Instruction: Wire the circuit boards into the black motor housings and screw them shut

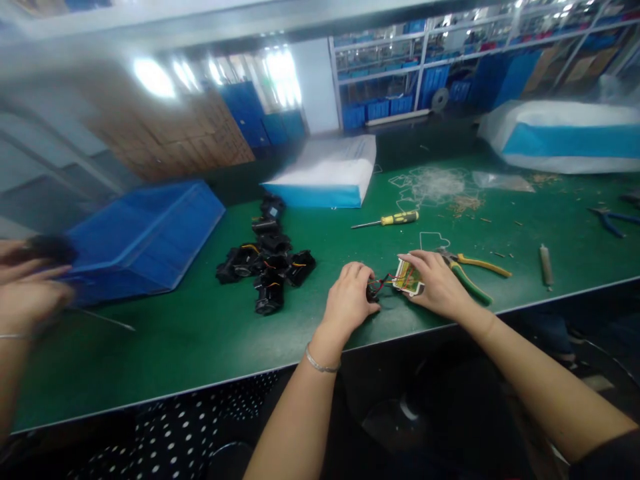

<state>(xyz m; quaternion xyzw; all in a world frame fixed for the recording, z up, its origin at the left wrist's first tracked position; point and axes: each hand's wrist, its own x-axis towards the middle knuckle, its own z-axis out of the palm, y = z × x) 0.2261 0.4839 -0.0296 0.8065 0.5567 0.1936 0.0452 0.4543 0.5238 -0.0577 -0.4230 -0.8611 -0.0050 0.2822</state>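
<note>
Near the front edge of the green table, my left hand (pixel 350 293) is closed around a small black part (pixel 372 292), mostly hidden by the fingers. Thin red, black and yellow wires run from it to a white-framed circuit board (pixel 409 277). My right hand (pixel 436 283) grips that board between thumb and fingers. Just right of my right hand lie pliers (pixel 473 270) with yellow and green handles. A yellow-handled screwdriver (pixel 399 219) lies behind my hands. Several black housings (pixel 273 263) with short wires are grouped to the left of my left hand.
At the far left, another person's hands (pixel 30 280) hold a blurred dark object near a blue bin (pixel 145 233). White-and-blue packages (pixel 320 173) stand behind. Wire pieces (pixel 435 187), a tube (pixel 546 267) and blue-handled pliers (pixel 613 219) lie on the green table (pixel 200 353).
</note>
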